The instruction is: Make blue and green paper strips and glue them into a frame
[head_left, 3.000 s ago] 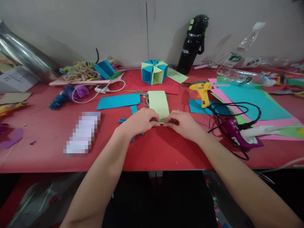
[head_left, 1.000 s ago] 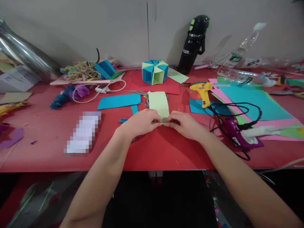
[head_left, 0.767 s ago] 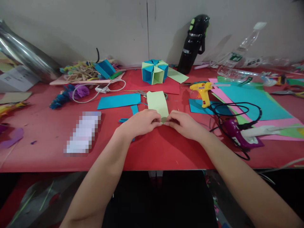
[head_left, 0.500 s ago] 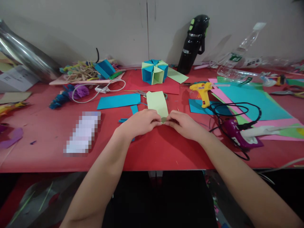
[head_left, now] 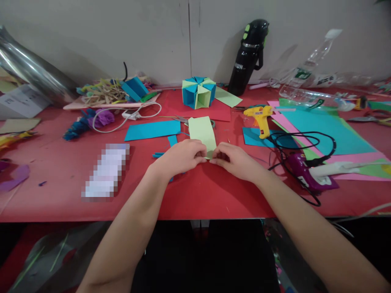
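Note:
A pale green strip of paper [head_left: 202,132] lies lengthwise in front of me, its near end pinched between both hands. My left hand [head_left: 190,154] grips the near left corner with thumb and fingers closed. At the near right corner, my right hand [head_left: 229,158] pinches the same end. Beyond the strip stands a blue and pale green folded paper model [head_left: 199,92]. Scissors [head_left: 180,119] lie partly under the strip. Left of it are a blue paper rectangle [head_left: 152,130] and small blue paper rolls [head_left: 158,154] beside my left wrist.
On the right are a yellow glue gun [head_left: 259,119], a purple device [head_left: 311,173] with a black cable, coloured paper sheets [head_left: 324,122] and plastic bottles [head_left: 308,69]. A black flask [head_left: 249,57] leans at the wall. A blurred phone [head_left: 106,171] lies left.
Both hands stay at the near end of the pale green strip. The fingers have shifted only slightly along its edge; the other things have not moved.

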`<state>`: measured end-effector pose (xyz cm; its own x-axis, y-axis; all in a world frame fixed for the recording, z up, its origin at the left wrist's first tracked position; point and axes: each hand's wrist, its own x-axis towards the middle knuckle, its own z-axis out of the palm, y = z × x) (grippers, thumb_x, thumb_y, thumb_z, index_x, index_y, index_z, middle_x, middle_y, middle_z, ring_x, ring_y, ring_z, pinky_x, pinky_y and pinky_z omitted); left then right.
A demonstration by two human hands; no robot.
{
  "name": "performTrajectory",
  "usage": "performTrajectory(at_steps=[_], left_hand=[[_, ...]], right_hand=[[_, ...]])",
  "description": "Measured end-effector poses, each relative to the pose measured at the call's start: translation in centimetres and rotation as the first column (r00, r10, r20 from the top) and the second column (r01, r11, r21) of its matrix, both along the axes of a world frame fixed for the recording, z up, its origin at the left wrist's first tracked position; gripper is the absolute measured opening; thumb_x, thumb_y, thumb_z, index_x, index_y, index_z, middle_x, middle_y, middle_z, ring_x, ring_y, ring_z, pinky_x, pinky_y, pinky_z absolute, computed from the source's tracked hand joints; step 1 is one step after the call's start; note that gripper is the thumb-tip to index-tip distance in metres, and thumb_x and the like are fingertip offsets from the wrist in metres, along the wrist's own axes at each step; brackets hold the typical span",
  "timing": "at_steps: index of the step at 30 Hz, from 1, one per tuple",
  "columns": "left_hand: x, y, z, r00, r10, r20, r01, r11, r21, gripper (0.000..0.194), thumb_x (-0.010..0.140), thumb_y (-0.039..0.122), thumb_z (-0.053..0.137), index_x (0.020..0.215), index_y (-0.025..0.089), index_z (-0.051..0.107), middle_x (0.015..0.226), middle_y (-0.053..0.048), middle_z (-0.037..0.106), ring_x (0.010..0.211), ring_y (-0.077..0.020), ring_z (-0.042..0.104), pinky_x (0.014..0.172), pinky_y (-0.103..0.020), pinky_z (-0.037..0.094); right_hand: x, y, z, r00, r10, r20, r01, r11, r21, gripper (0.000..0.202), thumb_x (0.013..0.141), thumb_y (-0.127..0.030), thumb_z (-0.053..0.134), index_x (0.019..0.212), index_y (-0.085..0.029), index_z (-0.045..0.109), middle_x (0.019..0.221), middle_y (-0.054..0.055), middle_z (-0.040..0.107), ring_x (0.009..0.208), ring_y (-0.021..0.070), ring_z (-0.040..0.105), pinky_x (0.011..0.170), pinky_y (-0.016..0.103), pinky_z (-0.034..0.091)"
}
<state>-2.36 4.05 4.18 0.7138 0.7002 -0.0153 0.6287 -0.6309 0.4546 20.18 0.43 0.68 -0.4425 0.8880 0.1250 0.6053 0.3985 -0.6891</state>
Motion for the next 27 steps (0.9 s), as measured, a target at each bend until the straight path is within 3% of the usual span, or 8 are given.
performTrajectory(at_steps=[12, 18, 27], left_hand=[[0.12, -0.23, 0.26, 1.000, 0.014, -0.023, -0.016, 0.999, -0.051, 0.017, 0.092, 0.032, 0.061, 0.083, 0.022, 0.069, 0.087, -0.003, 0.070, 0.083, -0.0199, 0.060, 0.068, -0.031, 0.038], [-0.02, -0.24, 0.38, 0.997, 0.079, 0.001, -0.077, 0.980, -0.184, 0.007, 0.087, 0.029, 0.067, 0.087, 0.023, 0.066, 0.079, 0.001, 0.068, 0.072, -0.0163, 0.059, 0.059, -0.029, 0.035], [-0.12, -0.35, 0.52, 1.000, 0.006, 0.003, -0.005, 0.990, -0.143, 0.014, 0.091, 0.029, 0.061, 0.082, 0.022, 0.069, 0.083, 0.000, 0.069, 0.080, -0.0175, 0.059, 0.070, -0.031, 0.038]], right_hand=[[-0.31, -0.03, -0.06, 0.999, 0.027, 0.045, -0.030, 0.998, 0.060, 0.013, 0.099, -0.030, 0.061, 0.089, -0.021, 0.060, 0.090, 0.004, 0.060, 0.083, 0.0186, 0.055, 0.072, 0.031, 0.041], [-0.25, -0.13, 0.03, 0.998, 0.053, 0.038, -0.056, 0.997, 0.060, 0.012, 0.099, -0.028, 0.060, 0.090, -0.021, 0.061, 0.091, 0.004, 0.059, 0.084, 0.0186, 0.055, 0.074, 0.031, 0.042], [-0.35, -0.16, 0.34, 0.999, 0.049, 0.021, -0.049, 0.999, 0.004, 0.009, 0.095, -0.024, 0.064, 0.088, -0.021, 0.062, 0.086, 0.002, 0.060, 0.078, 0.0163, 0.056, 0.069, 0.029, 0.042]])
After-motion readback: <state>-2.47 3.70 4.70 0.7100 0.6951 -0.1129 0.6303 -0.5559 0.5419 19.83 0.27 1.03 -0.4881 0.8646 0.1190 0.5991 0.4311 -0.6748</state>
